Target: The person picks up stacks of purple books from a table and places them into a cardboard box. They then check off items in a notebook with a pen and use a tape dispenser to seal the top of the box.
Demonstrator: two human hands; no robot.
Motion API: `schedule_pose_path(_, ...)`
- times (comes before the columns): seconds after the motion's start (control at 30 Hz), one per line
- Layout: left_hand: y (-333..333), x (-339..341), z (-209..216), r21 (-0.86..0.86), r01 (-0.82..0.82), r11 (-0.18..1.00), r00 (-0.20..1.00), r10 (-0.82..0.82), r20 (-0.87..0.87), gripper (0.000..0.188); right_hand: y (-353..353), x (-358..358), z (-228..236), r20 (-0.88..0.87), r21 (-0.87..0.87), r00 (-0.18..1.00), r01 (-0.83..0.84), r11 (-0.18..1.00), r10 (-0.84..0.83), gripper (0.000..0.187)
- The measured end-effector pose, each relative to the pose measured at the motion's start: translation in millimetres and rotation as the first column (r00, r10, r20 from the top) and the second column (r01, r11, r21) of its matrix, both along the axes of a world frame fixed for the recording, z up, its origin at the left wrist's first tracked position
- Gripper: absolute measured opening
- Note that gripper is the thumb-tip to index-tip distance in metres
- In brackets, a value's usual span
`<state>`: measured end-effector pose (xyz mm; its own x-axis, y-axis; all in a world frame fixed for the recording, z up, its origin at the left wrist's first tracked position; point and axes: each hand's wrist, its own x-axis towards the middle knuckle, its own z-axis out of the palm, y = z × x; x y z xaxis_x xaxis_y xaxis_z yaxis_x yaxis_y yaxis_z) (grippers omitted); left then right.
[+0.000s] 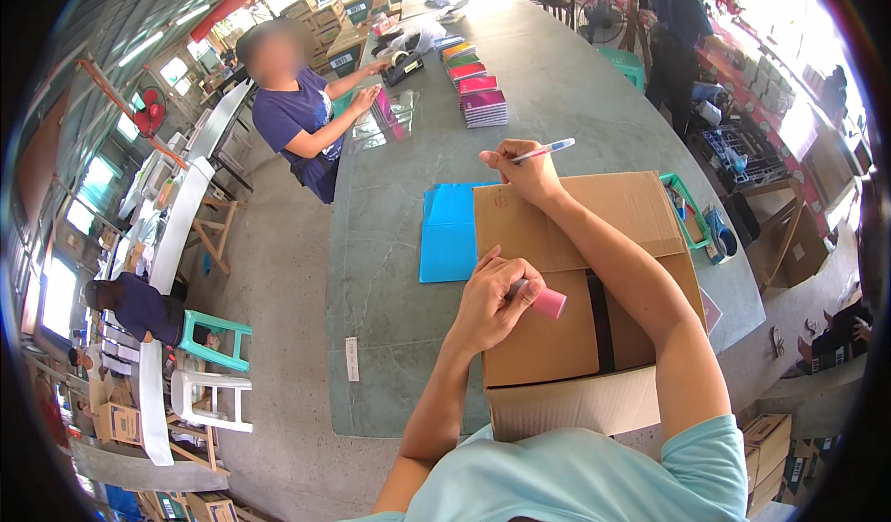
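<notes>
A brown cardboard box point(548, 322) stands on the table's near edge right in front of me, with a dark strip running down between its top flaps. My left hand point(501, 299) rests over the box's left side, its fingers wrapped around a short pink cylinder point(549, 303) whose exact kind I cannot make out. Beyond it, my right hand point(531, 171) is closed on a slim pen point(546, 150) at the box's far edge, the pen pointing up to the right. Bright blue folded sheets point(448, 234) lie flat beside the box, partly hidden under it.
Across the grey-green table point(390, 336), a person point(302, 114) handles a purple notebook point(385, 112) beside a tape dispenser point(402, 68). Stacks of colourful notebooks point(484, 107) run down the middle. A green basket point(685, 208) and a blue-and-white roll point(718, 234) sit right of the box.
</notes>
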<state>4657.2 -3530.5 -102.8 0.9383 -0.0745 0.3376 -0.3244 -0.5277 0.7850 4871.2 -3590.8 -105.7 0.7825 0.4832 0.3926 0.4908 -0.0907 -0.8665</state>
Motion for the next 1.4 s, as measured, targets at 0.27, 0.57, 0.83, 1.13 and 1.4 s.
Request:
schedule_pose_path(0.27, 0, 0, -2, 0.007, -0.006, 1.0, 1.0, 0.006, 0.003, 0.044, 0, -2, 2, 0.024, -0.01, 1.0, 0.02, 1.0, -0.019, 0.043)
schedule_pose_path(0.57, -1, 1, 0, 0.004, -0.002, 1.0, 1.0, 0.002, 0.01, 0.043, 0, 5, -1, -0.048, 0.074, 0.999, 0.006, 0.997, -0.003, 0.041)
schedule_pose_path(0.83, -2, 1, -1, -0.016, -0.03, 0.999, 0.998, 0.031, 0.055, 0.034, -1, 2, 1, -0.072, 0.165, 0.996, 0.06, 0.985, -0.049, 0.041)
schedule_pose_path(1.13, -5, 1, 0, -0.011, -0.033, 0.999, 0.997, 0.034, 0.066, 0.034, -1, -2, -6, 0.217, -0.051, 0.96, 0.193, 0.98, -0.178, 0.031)
schedule_pose_path(1.4, -3, 2, -1, -0.038, -0.002, 0.999, 0.999, 0.004, 0.043, 0.033, 2, -8, -6, 0.255, -0.016, 0.948, 0.199, 0.98, -0.189, 0.039)
